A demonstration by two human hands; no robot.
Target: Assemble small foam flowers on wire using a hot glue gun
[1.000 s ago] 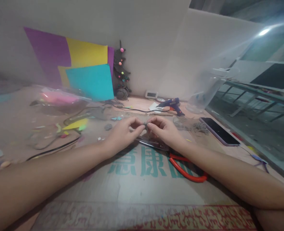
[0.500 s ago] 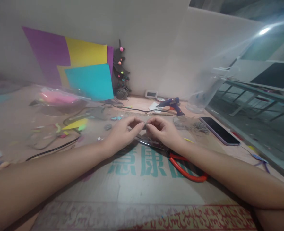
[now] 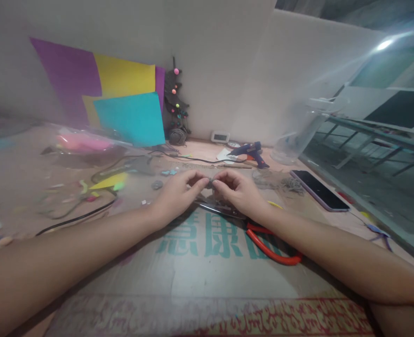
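My left hand (image 3: pixel 186 192) and my right hand (image 3: pixel 235 189) meet over the middle of the board, thumbs and forefingers pinched. Between their fingertips is a small dark grey piece (image 3: pixel 210 183), too small to name; it resembles the grey yarn on the table. Beneath both hands lies a pair of scissors (image 3: pixel 276 255) with red handles, its blades partly hidden by the right hand and wrist. A printed cardboard sheet (image 3: pixel 192 276) with green characters is under the scissors. To the right of my right hand rests a tangle of grey yarn (image 3: pixel 293 184).
A phone (image 3: pixel 319 191) and a clear plastic bucket (image 3: pixel 291 140) stand along the right. Behind are a blue glue gun (image 3: pixel 249 151) and a small white clock (image 3: pixel 220 136). Coloured sheets (image 3: pixel 129 119) lean on the wall; a black cable (image 3: pixel 78 218) and scraps lie left.
Slightly more of the grey piece shows between the fingertips, which have shifted a little. Both arms and everything on the table stay in nearly the same place.
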